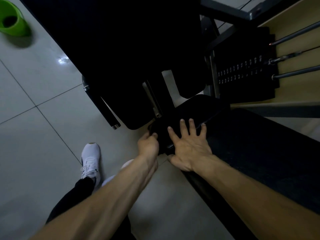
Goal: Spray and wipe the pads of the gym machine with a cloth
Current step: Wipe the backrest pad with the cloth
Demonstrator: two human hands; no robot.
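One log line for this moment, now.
left hand: grips pad corner | right hand: flat on pad, fingers spread | green bucket: on floor

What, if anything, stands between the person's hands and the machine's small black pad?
Nothing visible does: the right hand lies spread flat on the pad, and the left hand grips its dark near edge.

I get a single head-worn view, angled steeply down and forward, close over the black pad point(199, 108) and tiled floor point(34, 135).
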